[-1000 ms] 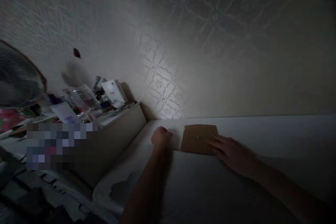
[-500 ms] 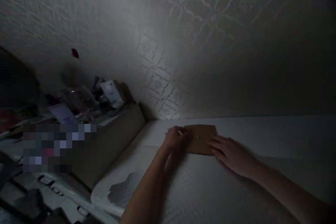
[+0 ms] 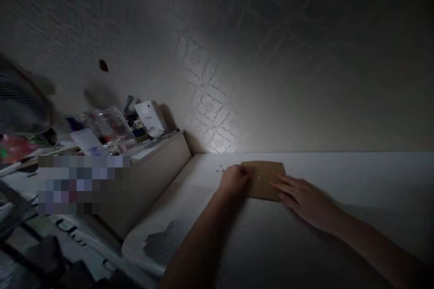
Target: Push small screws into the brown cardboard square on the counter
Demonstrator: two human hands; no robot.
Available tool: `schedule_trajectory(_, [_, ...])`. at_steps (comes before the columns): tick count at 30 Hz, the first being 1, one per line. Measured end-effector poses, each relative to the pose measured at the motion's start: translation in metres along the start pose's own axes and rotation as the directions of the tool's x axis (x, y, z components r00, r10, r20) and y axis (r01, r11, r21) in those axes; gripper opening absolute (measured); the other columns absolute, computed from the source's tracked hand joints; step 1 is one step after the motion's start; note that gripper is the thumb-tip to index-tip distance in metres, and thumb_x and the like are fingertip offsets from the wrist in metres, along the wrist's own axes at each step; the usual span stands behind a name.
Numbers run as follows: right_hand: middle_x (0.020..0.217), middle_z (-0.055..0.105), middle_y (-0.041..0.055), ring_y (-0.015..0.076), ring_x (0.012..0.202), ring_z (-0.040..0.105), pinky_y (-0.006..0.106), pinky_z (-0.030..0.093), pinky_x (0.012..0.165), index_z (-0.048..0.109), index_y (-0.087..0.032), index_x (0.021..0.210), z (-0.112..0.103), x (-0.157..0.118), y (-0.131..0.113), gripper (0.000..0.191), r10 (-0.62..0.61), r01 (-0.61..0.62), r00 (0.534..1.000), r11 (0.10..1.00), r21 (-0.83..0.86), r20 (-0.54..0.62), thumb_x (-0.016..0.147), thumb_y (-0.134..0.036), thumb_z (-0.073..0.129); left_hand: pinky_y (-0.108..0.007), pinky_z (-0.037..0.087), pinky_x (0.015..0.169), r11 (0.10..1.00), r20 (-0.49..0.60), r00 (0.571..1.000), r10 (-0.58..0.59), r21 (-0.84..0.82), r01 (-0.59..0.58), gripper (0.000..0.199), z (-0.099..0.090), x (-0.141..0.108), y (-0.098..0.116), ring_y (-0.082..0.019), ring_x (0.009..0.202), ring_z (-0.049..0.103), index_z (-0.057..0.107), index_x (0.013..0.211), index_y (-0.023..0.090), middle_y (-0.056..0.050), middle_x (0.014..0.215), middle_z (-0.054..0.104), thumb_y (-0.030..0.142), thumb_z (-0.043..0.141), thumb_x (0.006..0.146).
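The brown card point(image 3: 264, 179) lies flat on the white bench point(image 3: 339, 176) near the wall. The left hand point(image 3: 233, 179) touches its left edge, fingers curled, grip unclear. The right hand point(image 3: 305, 198) presses its right side, fingers spread. Small specks point(image 3: 220, 169) lie beside it, unhandled.

Tabletop point(image 3: 356, 176): open surface right of brown card point(image 3: 266, 180); wall point(image 3: 305, 99) directly behind; cluttered shelf point(image 3: 142, 153) left.

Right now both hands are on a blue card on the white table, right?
Not quite: the card is brown, not blue. The head view shows the left hand at its left edge and the right hand resting on its right side, on the white table.
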State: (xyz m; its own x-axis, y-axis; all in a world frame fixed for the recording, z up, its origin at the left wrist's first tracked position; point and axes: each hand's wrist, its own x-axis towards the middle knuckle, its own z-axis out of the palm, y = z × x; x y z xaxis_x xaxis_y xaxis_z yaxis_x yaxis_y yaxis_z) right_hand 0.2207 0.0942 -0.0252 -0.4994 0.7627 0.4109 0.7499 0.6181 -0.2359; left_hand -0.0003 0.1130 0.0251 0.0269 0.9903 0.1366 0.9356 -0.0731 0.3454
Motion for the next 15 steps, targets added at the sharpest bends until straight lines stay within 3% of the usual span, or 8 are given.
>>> schedule_trajectory(6, [0.133,0.055,0.0109,0.0255,0.119,0.054,0.045,0.042,0.1,0.063,-0.023,0.121,0.0,0.0,0.001,0.042,-0.004,0.004,1.0,1.0,0.005,0.013,0.091,-0.033,0.036,-0.03,0.045,0.08,0.956,-0.136,0.965,-0.224,0.163,0.244,0.027,-0.004,0.001,-0.017,-0.022,0.091,0.064,0.07,0.092,0.02,-0.009,0.097,0.07,0.027,0.044,0.088])
schedule_trajectory(9, [0.132,0.055,0.0113,0.0263,0.118,0.054,0.047,0.042,0.1,0.063,-0.023,0.121,0.0,0.0,0.001,0.041,0.002,-0.003,1.0,1.0,0.004,0.02,0.091,-0.032,0.036,-0.03,0.044,0.085,0.953,-0.209,0.953,-0.221,0.163,0.256,0.028,-0.006,0.0,-0.017,-0.02,0.095,0.063,0.068,0.103,0.021,-0.009,0.108,0.066,0.024,0.044,0.088])
schedule_trajectory(12, [0.132,0.055,0.0119,0.0266,0.119,0.053,0.047,0.041,0.101,0.063,-0.022,0.121,0.0,0.0,0.001,0.042,-0.009,0.009,1.0,1.0,0.007,0.019,0.091,-0.033,0.036,-0.029,0.043,0.09,0.992,-0.201,0.978,-0.052,0.099,0.073,0.032,-0.007,-0.003,-0.006,-0.018,0.098,0.062,0.064,0.115,0.025,-0.006,0.117,0.062,0.026,0.048,0.088])
schedule_trajectory(14, [0.132,0.056,0.0121,0.0265,0.119,0.053,0.047,0.041,0.101,0.064,-0.022,0.12,0.0,0.0,0.001,0.042,-0.013,0.013,1.0,1.0,0.006,0.006,0.092,-0.033,0.035,-0.026,0.044,0.091,0.988,-0.09,0.984,0.156,0.033,-0.154,0.035,-0.005,-0.005,0.004,-0.018,0.099,0.061,0.062,0.119,0.026,-0.004,0.117,0.063,0.029,0.05,0.087])
schedule_trajectory(15, [0.131,0.056,0.012,0.0264,0.119,0.054,0.047,0.042,0.101,0.064,-0.022,0.119,0.0,0.0,0.001,0.042,-0.014,0.014,1.0,1.0,0.005,-0.001,0.092,-0.034,0.035,-0.025,0.044,0.091,0.965,-0.032,0.965,0.261,-0.005,-0.261,0.035,-0.003,-0.007,0.009,-0.018,0.1,0.06,0.062,0.12,0.025,-0.004,0.116,0.064,0.03,0.052,0.086])
